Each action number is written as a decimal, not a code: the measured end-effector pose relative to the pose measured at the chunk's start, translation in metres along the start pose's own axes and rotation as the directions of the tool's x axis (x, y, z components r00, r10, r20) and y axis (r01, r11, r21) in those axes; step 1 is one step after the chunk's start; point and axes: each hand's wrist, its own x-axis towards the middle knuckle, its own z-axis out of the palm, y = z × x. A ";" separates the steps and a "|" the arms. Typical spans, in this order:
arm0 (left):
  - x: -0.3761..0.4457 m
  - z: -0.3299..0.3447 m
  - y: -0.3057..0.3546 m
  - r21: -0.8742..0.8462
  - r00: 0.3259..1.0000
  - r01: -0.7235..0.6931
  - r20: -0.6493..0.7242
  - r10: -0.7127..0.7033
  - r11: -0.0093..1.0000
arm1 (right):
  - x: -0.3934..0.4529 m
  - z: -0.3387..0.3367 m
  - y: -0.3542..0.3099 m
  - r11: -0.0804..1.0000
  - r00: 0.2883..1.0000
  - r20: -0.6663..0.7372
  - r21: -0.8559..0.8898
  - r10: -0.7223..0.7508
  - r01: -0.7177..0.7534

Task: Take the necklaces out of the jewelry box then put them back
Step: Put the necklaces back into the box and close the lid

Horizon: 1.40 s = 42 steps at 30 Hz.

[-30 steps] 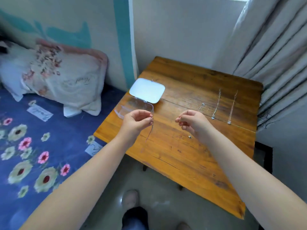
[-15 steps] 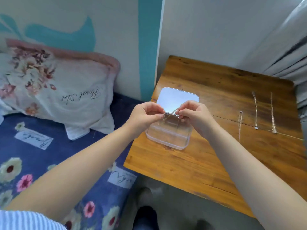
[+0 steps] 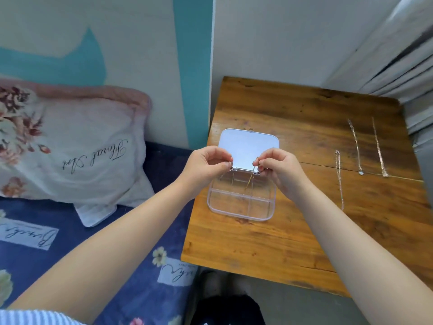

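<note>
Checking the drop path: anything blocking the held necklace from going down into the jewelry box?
Nothing visible. The necklace hangs from both hands, left hand and right hand, directly over the open jewelry box; its lid is swung back.

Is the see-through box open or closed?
Open. The jewelry box's lid is flipped back flat on the table, and its divided compartments show from above.
</note>
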 end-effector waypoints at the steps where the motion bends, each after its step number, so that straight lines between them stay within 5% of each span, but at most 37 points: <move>1: 0.003 0.001 -0.001 0.009 1.000 0.000 0.005 0.000 1.000 | 0.002 -0.001 0.003 1.000 1.000 -0.008 0.011 0.012 -0.012; 14: 0.050 0.010 -0.062 0.442 0.981 0.193 -0.087 -0.172 0.876 | 0.048 -0.005 0.072 0.929 0.956 -0.133 -0.233 0.262 -0.287; 24: 0.052 0.029 -0.106 0.855 0.977 0.130 -0.022 -0.214 0.502 | 0.035 -0.019 0.093 0.815 0.945 -0.209 -0.482 0.251 -0.323; 32: 0.070 0.084 -0.064 0.937 0.972 -0.096 0.161 -0.171 0.337 | -0.007 -0.134 0.053 0.771 0.912 -0.383 -0.534 0.145 -0.347; 42: 0.113 0.274 -0.020 0.931 0.948 -0.186 0.254 -0.192 0.313 | -0.018 -0.331 0.027 0.706 0.833 -0.547 -0.556 0.085 -0.437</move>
